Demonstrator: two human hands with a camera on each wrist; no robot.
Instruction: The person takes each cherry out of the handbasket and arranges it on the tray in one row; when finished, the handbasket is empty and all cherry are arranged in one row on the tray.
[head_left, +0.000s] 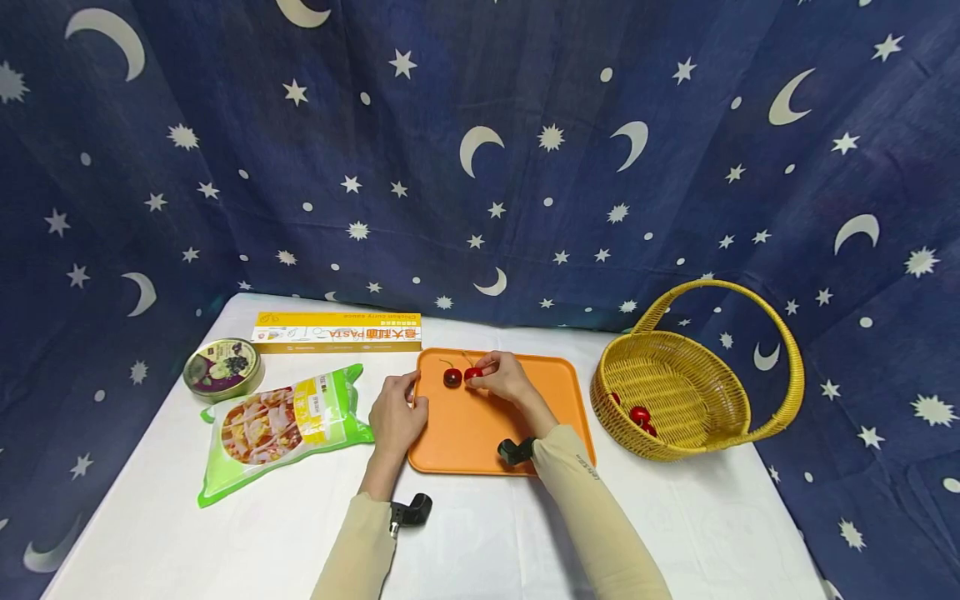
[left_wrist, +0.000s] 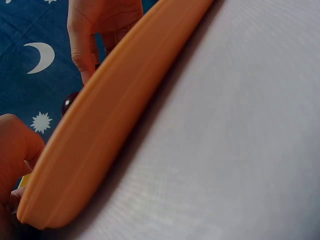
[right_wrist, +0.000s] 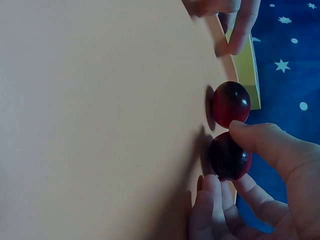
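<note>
An orange tray (head_left: pixel 480 433) lies on the white-covered table. At its left edge, my left hand (head_left: pixel 397 412) holds the rim, fingers on either side of it in the right wrist view. Over the tray's far part, my right hand (head_left: pixel 506 377) pinches a dark red cherry (right_wrist: pixel 230 157) between thumb and fingers. A second cherry (head_left: pixel 452 377) with a stem sits on the tray just left of the held one. In the right wrist view this second cherry (right_wrist: pixel 231 104) is right beside my thumb tip.
To the right stands a yellow woven basket (head_left: pixel 615 417) with a tall handle and several cherries (head_left: pixel 640 414) inside. On the left are a green food bag (head_left: pixel 285 425), a round tin (head_left: pixel 222 368) and a long pasta box (head_left: pixel 337 332). A starry blue cloth (head_left: pixel 420 150) hangs behind.
</note>
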